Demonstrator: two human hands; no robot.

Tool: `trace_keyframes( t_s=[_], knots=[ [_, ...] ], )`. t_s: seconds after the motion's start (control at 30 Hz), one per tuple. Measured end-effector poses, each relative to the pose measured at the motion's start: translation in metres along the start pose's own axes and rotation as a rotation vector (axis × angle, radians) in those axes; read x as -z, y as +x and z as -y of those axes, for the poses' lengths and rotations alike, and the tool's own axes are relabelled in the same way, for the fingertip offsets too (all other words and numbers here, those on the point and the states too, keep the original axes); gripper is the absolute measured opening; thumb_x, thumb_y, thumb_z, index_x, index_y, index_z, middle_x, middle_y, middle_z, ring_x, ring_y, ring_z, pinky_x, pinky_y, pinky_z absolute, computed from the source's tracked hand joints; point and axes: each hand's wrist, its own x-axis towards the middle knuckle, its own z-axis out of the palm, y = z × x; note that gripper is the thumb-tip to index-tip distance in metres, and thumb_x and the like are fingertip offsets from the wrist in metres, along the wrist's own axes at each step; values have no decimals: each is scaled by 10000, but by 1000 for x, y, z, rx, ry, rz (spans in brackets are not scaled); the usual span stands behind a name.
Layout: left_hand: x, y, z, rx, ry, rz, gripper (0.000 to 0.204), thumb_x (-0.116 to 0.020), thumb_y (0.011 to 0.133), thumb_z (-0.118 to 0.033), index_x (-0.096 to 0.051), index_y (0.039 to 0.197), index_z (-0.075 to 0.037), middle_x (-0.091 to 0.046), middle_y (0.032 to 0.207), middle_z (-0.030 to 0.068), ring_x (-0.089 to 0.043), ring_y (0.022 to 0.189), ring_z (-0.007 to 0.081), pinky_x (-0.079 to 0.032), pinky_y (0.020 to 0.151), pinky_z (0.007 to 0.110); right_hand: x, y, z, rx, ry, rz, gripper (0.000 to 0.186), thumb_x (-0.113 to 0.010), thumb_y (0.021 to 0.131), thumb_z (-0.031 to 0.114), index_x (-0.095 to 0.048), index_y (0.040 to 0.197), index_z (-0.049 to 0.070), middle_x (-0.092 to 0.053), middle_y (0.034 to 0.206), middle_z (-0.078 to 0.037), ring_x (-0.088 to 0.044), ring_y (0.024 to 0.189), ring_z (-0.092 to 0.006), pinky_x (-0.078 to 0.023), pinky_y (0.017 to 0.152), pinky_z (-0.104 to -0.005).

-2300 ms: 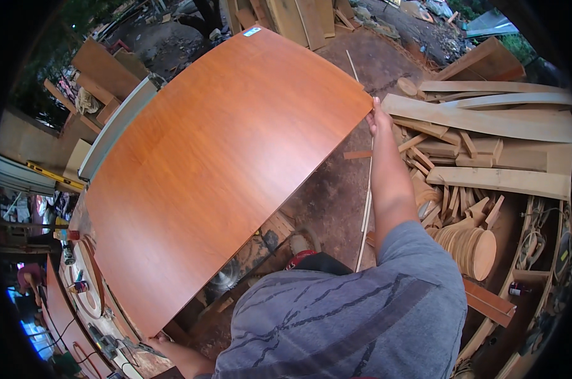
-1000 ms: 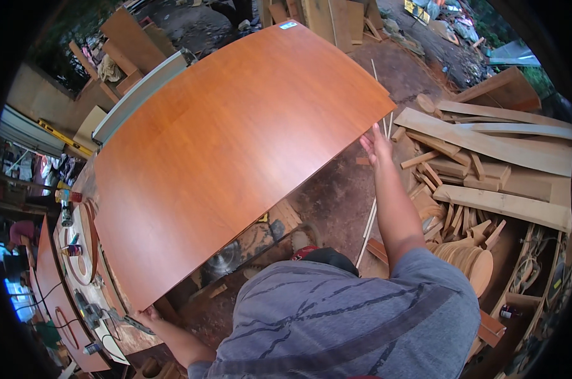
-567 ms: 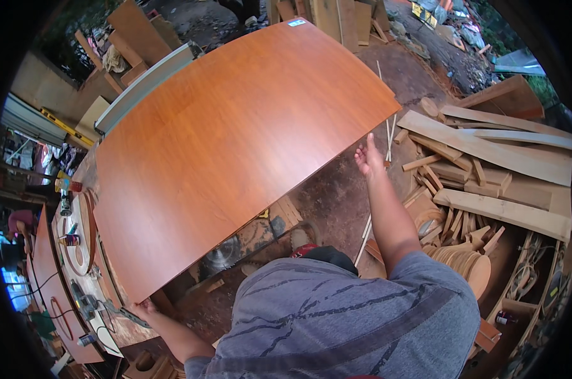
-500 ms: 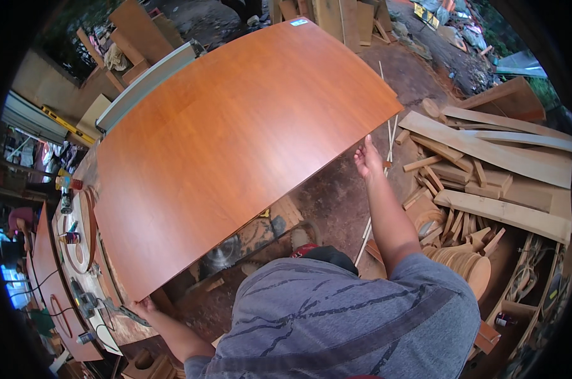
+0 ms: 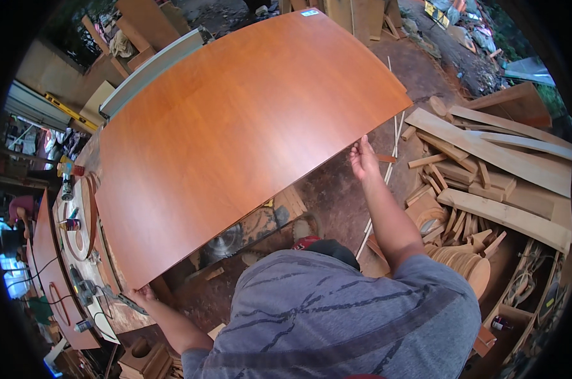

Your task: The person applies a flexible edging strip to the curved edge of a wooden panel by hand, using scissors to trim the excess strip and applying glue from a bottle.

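A large reddish-brown wood-grain board (image 5: pixel 248 126), with a small label near its far edge, lies across the work table. At its near left corner my left hand (image 5: pixel 144 295) is closed on the edge, fingers partly hidden. Further right along the near edge, my right hand (image 5: pixel 364 159) holds the board from below with curled fingers. Under the overhanging edge a round saw blade (image 5: pixel 225 243) shows. A pale straight fence (image 5: pixel 148 72) runs along the board's far left side.
Wood offcuts and planks (image 5: pixel 488 151) pile up on the right, with stacked round discs (image 5: pixel 466 265). On the left are a power tool (image 5: pixel 82 287), a yellow level (image 5: pixel 70 110) and another brown panel (image 5: pixel 52 278). A person (image 5: pixel 22 211) stands at the far left.
The view has turned slightly. My right hand has shifted left along the board's near edge, away from its right corner. My left hand stays at the near left corner.
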Motion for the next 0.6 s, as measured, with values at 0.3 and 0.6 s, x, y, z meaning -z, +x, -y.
trace_keyframes(
  t_s=[0.3, 0.6],
  knots=[
    [12, 5, 0, -35, -5, -10, 268, -452, 914, -152, -590, 1015, 55, -665, 983, 155, -664, 864, 264, -581, 792, 402, -43, -24, 18, 91, -230, -198, 922, -721, 805, 45, -60, 1444, -26, -595, 914, -125, -607, 702, -181, -549, 579, -276],
    [21, 7, -9, -80, 53, 58, 291, -414, 941, -173, -573, 1039, 51, -663, 990, 161, -665, 895, 270, -587, 795, 409, -49, -25, 19, 83, -265, -213, 881, -700, 809, 17, -87, 1442, -17, -584, 938, -138, -605, 706, -188, -543, 553, -274]
  ],
)
